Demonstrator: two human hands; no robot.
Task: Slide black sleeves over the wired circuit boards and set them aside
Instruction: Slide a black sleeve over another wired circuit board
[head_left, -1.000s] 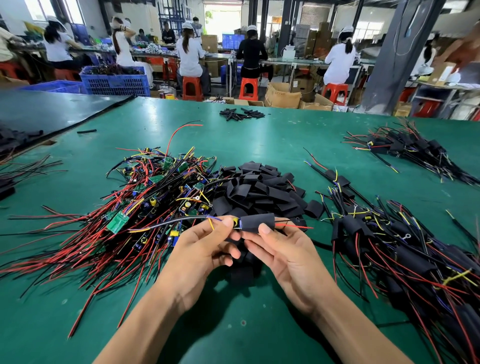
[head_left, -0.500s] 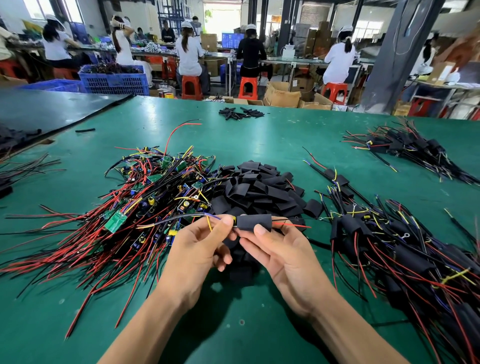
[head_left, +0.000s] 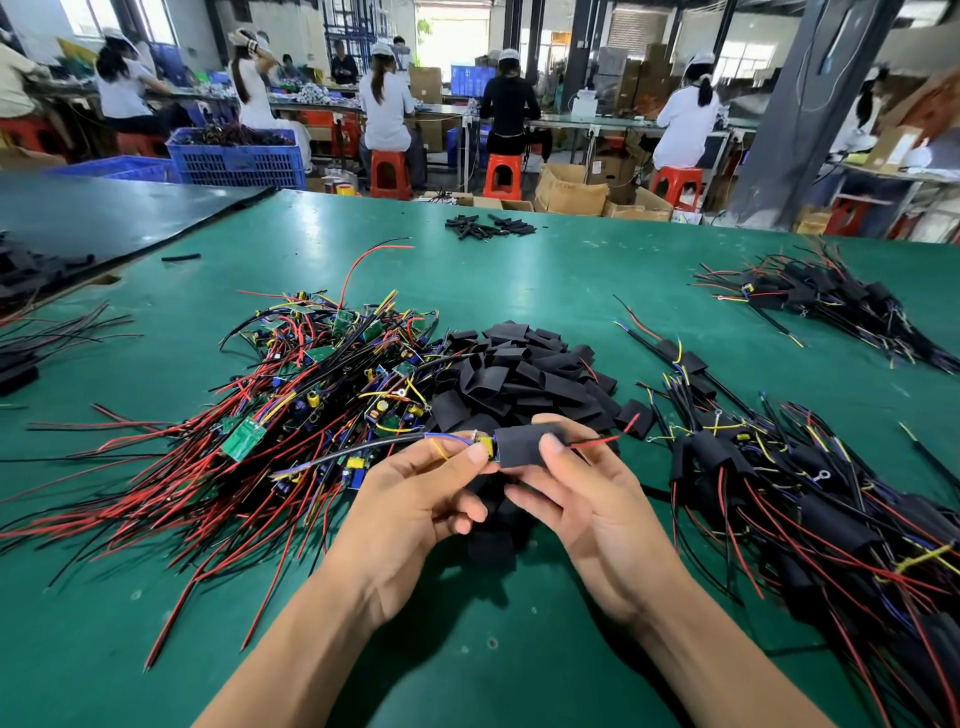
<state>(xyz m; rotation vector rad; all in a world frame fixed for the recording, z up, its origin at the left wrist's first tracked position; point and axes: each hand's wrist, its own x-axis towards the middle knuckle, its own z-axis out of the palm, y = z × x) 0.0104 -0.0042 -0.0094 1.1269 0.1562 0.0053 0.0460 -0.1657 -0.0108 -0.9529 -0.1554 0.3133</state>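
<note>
**Head view: sleeve nearly seated on the board**

Centre frame, just above the counter (head_left: 519, 270). The right hand (head_left: 587, 499) pinches the black sleeve (head_left: 519, 441) between thumb and fingers (head_left: 553, 448). The left hand (head_left: 415, 499) pinches the wired circuit board (head_left: 485, 444) at its lead end. Only the board's yellow end shows at the sleeve's left mouth, and a red lead (head_left: 597, 442) pokes out to the right.

Against half a second ago, the left thumb has drawn back and uncovered the yellow end. The sleeve has barely shifted.

Judged: seating is almost done. Next it goes to the sleeved pile (head_left: 805, 493), right of frame.

black sleeve (head_left: 522, 441) nudged rightward, right hand (head_left: 587, 504) with it
</note>
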